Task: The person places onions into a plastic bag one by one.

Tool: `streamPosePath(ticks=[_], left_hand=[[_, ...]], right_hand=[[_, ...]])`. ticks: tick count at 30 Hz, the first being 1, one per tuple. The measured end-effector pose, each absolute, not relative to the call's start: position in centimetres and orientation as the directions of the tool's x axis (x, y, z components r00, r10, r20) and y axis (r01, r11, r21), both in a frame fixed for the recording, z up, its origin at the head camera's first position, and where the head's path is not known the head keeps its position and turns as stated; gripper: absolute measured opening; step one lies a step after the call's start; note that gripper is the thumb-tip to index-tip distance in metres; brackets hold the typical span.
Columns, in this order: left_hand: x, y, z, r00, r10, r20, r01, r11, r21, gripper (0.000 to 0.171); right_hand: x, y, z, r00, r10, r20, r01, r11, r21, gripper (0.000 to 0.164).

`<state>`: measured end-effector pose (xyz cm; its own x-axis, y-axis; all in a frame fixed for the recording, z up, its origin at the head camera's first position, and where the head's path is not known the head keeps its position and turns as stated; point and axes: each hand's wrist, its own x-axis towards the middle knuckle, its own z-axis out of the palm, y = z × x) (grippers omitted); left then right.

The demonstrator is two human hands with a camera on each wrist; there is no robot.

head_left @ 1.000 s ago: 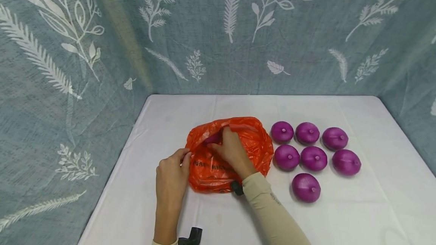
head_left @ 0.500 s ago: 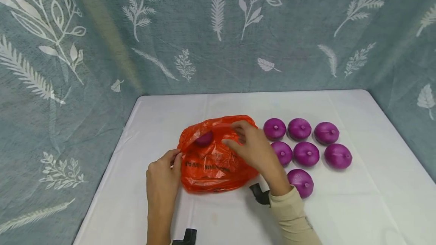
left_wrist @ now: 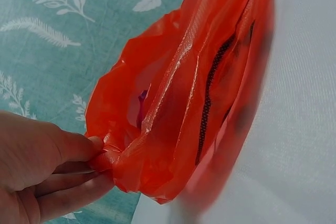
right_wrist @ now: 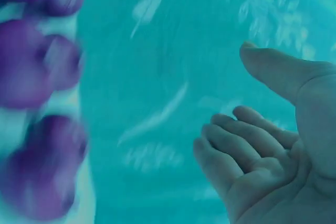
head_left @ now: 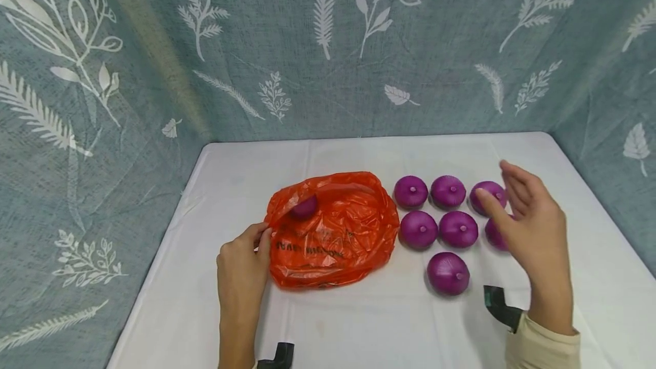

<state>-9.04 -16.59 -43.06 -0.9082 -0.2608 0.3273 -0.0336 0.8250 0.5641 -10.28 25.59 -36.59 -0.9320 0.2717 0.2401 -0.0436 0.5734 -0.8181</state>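
Observation:
An orange-red plastic bag [head_left: 333, 232] with dark printing lies open-mouthed on the white table. Its left rim is pinched between the thumb and fingers of my left hand [head_left: 242, 263], which the left wrist view shows close up. Inside the bag a purple onion [head_left: 304, 208] shows in part. Over the right end of the onion group hovers my right hand [head_left: 535, 232], fingers and thumb spread, holding nothing. It partly hides an onion [head_left: 494, 236] and overlaps another onion [head_left: 484, 195] behind it. In the right wrist view the onions [right_wrist: 23, 64] are blurred.
Right of the bag, several purple onions stand in two rows, among them a near-row onion [head_left: 458, 229]. A single onion [head_left: 448, 274] sits in front of them. A leaf-patterned green-blue cloth [head_left: 307, 95] rises behind the table [head_left: 359, 323].
My right hand has come out of the bag and moved right, to above the onions, with nothing in it. My left hand keeps its pinch on the bag rim. The head view has shifted slightly.

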Motion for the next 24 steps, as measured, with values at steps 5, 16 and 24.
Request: streamPosePath(ticks=[5, 16, 24], left_hand=[[-9.2, -16.4, -42.9, -0.915, -0.256, 0.312, -0.037, 0.824, 0.566, 0.024], [-9.0, -16.4, -42.7, -0.908, -0.266, 0.323, -0.041, 0.825, 0.564, 0.022], [-9.1, -16.1, -42.6, -0.913, -0.274, 0.304, -0.063, 0.829, 0.556, 0.024]], right_hand=[[-8.6, 30.7, -39.0, -0.94, 0.329, 0.084, 0.146, 0.613, -0.776, 0.088], [-8.0, 33.8, -43.8, -0.969, 0.149, -0.196, 0.243, 0.708, -0.663, 0.114], [-8.4, 32.8, -45.3, -0.963, 0.209, -0.169, 0.267, 0.684, -0.679, 0.104]])
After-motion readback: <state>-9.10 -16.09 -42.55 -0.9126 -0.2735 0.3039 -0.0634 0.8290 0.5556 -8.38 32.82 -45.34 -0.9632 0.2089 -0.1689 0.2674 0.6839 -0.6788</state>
